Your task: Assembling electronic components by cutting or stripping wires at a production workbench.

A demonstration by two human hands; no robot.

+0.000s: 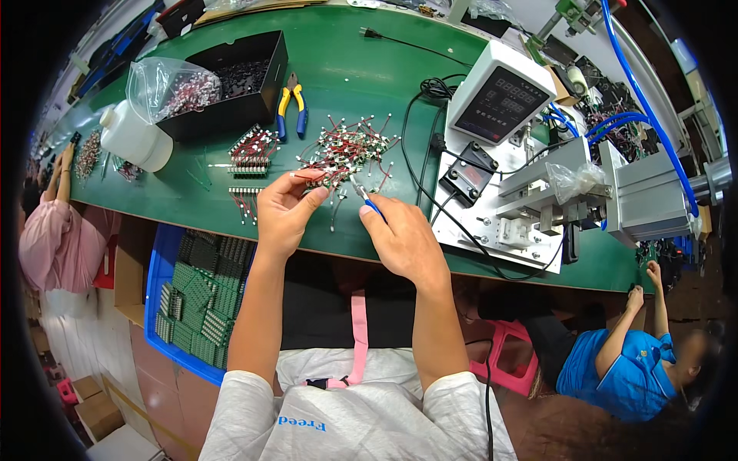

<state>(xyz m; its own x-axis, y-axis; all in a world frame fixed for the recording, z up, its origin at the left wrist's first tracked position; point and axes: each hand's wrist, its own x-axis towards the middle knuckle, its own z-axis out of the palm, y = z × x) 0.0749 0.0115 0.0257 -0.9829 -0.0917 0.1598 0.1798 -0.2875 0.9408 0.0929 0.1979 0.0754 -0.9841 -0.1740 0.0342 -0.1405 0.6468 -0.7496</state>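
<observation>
My left hand (288,207) is closed in a pinch at the near edge of a pile of small white connectors with red and black wires (357,146). Between thumb and forefinger sits a small wired connector (317,182), partly covered by the fingers. My right hand (403,234) is wrapped round a slim blue-handled tool (372,203), whose grey metal tip comes close to that connector. Whether the tip touches it is too small to tell. Left of my left hand lie rows of wired connectors on green strips (247,165), with another wired strip (246,192) nearer me.
Behind lie yellow-and-blue pliers (291,106), a black box (250,77), a bag of connectors (181,88) and a white bottle (137,138). A machine with a display box (500,92) stands right. A blue bin (178,352) holds green boards. Co-workers sit at both sides.
</observation>
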